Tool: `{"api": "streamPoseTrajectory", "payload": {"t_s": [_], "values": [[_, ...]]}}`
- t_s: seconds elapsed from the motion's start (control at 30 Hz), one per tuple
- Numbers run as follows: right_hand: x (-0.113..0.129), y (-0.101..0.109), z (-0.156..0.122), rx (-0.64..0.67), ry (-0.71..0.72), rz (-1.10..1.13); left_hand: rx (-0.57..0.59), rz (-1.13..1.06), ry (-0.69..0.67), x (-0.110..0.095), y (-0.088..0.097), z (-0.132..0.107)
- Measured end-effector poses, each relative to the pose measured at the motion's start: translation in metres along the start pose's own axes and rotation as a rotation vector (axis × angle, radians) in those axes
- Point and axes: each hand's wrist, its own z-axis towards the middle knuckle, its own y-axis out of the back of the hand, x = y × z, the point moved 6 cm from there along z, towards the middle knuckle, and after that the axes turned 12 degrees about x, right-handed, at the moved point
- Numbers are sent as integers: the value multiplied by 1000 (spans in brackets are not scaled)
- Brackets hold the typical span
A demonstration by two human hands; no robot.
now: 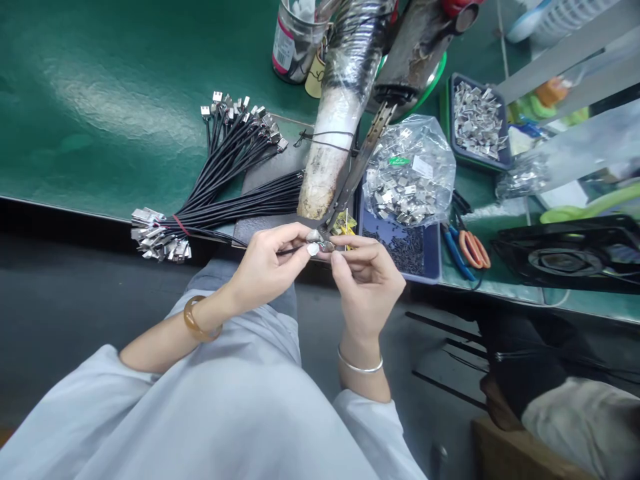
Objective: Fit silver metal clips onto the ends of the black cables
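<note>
My left hand (273, 257) is closed in a pinch on a thin black cable (286, 251), near its end. My right hand (370, 280) is closed too, thumb against fingertips, at a small metallic piece (326, 246) between the hands; exactly what it grips is too small to tell. Just above the fingertips is the lower end of a dark metal bracket (357, 170). To the left lies a bundle of black cables (220, 207) with silver USB plugs, tied with a red band (181, 225).
A plastic-wrapped duct (325, 153) hangs over the green bench (125, 87). A bag of metal connectors (413, 173) rests on a blue tray (433, 257) of small black parts. Pliers (457, 252), a fan (570, 257) and a connector bin (477, 120) stand right. Another person's sleeve (585, 413) shows lower right.
</note>
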Motion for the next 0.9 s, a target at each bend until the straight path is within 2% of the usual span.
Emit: {"api": "streamPoseTrajectory", "payload": {"t_s": [0.2, 0.33, 0.53, 0.73, 0.9], "values": [[3, 1, -1, -54, 18, -72, -8, 134, -50, -6, -2, -4], [2, 0, 0, -68, 23, -88, -16, 176, -23, -4, -4, -4], [7, -2, 4, -78, 140, -238, -45, 202, -4, 0, -6, -3], [17, -2, 7, -124, 264, -379, -106, 225, -87, -7, -5, -1], [19, -5, 0, -101, 355, -488, -70, 207, -37, 0, -7, -3]]}}
